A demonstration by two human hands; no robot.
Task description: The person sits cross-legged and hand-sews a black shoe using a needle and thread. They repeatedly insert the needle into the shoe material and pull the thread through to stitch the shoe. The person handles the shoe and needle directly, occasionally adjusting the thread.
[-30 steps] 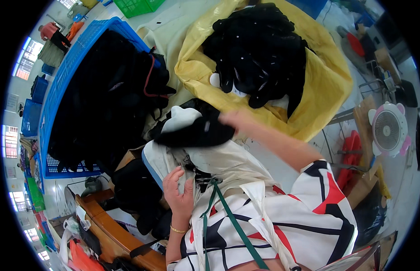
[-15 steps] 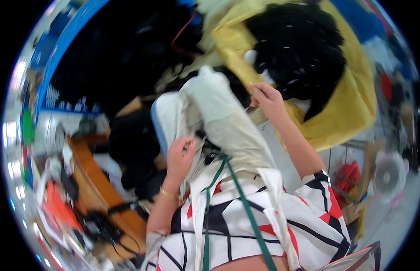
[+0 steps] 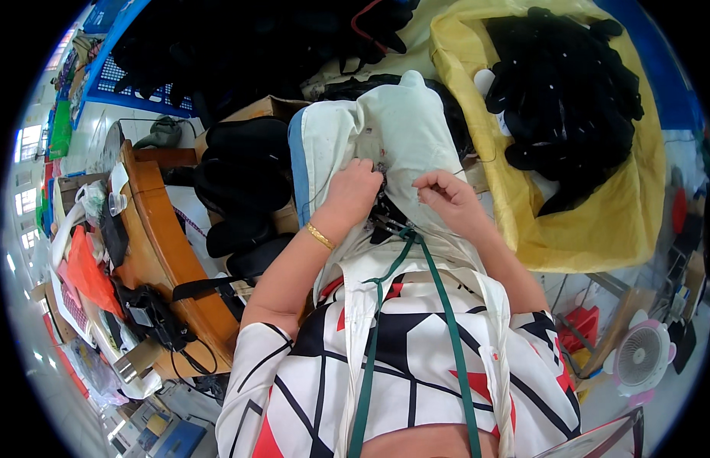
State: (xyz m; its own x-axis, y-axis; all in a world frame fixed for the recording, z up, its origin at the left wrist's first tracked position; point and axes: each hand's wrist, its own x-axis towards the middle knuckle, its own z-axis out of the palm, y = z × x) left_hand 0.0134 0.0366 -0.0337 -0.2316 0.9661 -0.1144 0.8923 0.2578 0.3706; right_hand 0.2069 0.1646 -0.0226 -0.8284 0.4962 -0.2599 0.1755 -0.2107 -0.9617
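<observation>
In this cluttered workroom, your white apron (image 3: 416,137) covers your lap at the frame's centre, its dip apparently catching the dark bits (image 3: 382,208) there. Your left hand (image 3: 355,189) curls over the apron; your right hand (image 3: 452,203) faces it, thumb and fingers drawn near each other. I cannot tell whether either grips anything. Beyond, upper right, the yellow bag (image 3: 591,248) gapes, probably keeping its black pieces (image 3: 565,107) within reach; upper left stands a blue basket (image 3: 110,80).

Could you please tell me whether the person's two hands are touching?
Apart: the head view shows pale cloth between the left hand and right hand.
</observation>
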